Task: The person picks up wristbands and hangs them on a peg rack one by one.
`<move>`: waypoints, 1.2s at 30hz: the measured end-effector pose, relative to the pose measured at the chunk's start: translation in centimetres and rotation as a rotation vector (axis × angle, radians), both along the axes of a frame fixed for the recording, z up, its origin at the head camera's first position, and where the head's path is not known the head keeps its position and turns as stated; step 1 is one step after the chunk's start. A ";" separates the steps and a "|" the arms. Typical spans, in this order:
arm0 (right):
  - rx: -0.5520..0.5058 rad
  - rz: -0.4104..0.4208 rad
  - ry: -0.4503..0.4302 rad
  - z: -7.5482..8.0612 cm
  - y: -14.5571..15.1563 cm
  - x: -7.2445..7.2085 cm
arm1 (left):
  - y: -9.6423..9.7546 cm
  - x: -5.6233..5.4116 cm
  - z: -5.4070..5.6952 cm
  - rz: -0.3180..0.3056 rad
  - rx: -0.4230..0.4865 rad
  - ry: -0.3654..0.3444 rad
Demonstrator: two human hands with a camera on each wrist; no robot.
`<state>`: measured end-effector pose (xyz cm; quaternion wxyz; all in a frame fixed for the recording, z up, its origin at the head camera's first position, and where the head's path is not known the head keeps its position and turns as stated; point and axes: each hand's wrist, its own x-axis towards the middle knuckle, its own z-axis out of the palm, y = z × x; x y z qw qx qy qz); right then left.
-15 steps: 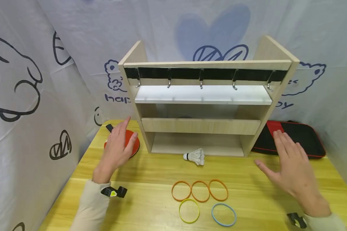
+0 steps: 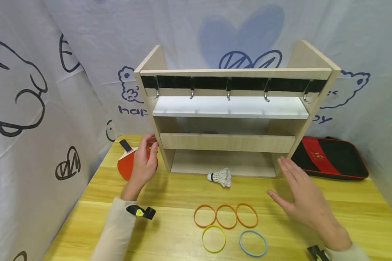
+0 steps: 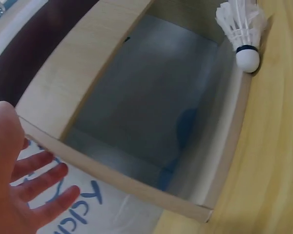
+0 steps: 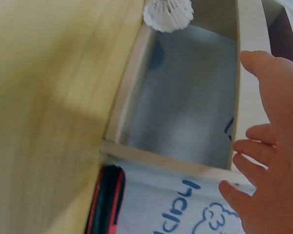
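Note:
A pale wooden rack [image 2: 227, 142] with a white shelf [image 2: 230, 108] and a row of metal hooks [image 2: 228, 95] stands on the table. My left hand [image 2: 143, 165] is beside its left side panel, fingers loosely bent and holding nothing; whether the fingertips touch the panel I cannot tell. In the left wrist view the fingers [image 3: 49, 187] spread past the panel's edge. My right hand [image 2: 303, 199] hovers before the rack's lower right corner, fingers straight and thumb apart, with nothing in it. A white shuttlecock [image 2: 220, 177] lies at the rack's front edge, between the hands.
A red table tennis paddle [image 2: 126, 162] lies behind the left hand, partly covered. To the rack's right is a black and red case [image 2: 343, 157]. Three orange rings [image 2: 204, 205], a yellow ring [image 2: 224, 241] and a blue ring [image 2: 265, 242] lie in front. A printed curtain [image 2: 94, 72] hangs behind.
Both hands have moved inward toward the rack's sides, the left rightward and the right leftward. More of the paddle and of the case now shows. The rack, shuttlecock and rings have stayed put.

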<state>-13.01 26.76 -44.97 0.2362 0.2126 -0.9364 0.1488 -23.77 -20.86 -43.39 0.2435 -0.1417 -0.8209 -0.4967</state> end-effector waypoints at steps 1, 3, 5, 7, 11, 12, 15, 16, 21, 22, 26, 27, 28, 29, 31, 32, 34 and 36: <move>-0.002 0.013 -0.007 -0.3 -0.2 0.0 | 0.2 -0.1 -0.3 0.005 0.019 0.015; -0.008 0.035 -0.025 -0.7 -0.7 0.1 | 0.6 -0.4 -0.7 0.016 0.055 0.051; -0.017 0.052 -0.050 -1.1 -1.1 0.1 | 0.9 -0.5 -1.0 0.031 0.082 0.089; -0.021 0.057 -0.085 -1.3 -1.5 0.2 | 1.1 -0.5 -1.1 0.050 0.098 0.120; -0.017 0.047 -0.159 -1.6 -2.3 0.4 | 1.5 -0.5 -1.2 0.083 0.121 0.152; -0.010 0.043 -0.175 -1.7 -2.4 0.4 | 1.6 -0.5 -1.2 0.087 0.126 0.157; 0.003 0.041 -0.213 -2.1 -2.9 0.5 | 1.9 -0.6 -1.3 0.094 0.136 0.175; 0.006 0.043 -0.218 -2.3 -3.1 0.5 | 1.9 -0.6 -1.4 0.094 0.135 0.181; 0.003 0.078 -0.231 -3.1 -3.9 0.6 | 1.8 -0.5 -1.5 0.078 0.137 0.191; -0.002 0.087 -0.235 -3.2 -4.0 0.7 | 1.8 -0.5 -1.4 0.073 0.143 0.188; -0.038 0.114 -0.282 -3.5 -4.0 0.7 | 2.0 -0.7 -1.3 0.043 0.157 0.187; -0.052 0.122 -0.292 -3.6 -3.9 0.7 | 2.1 -0.8 -1.2 0.036 0.158 0.185; -0.067 0.133 -0.303 -3.7 -3.9 0.7 | 2.1 -0.9 -1.2 0.030 0.158 0.185; -0.082 0.144 -0.316 -3.7 -3.9 0.6 | 2.1 -0.9 -1.2 0.027 0.158 0.185; -0.112 0.168 -0.349 -3.7 -3.9 0.5 | 2.1 -0.9 -1.1 0.033 0.156 0.186; -0.122 0.177 -0.364 -3.7 -3.9 0.5 | 2.0 -0.8 -1.1 0.036 0.157 0.185; -0.134 0.191 -0.397 -3.7 -4.0 0.4 | 1.9 -0.6 -1.0 0.041 0.161 0.181; -0.136 0.200 -0.433 -3.8 -4.2 0.4 | 1.8 -0.5 -1.0 0.037 0.163 0.174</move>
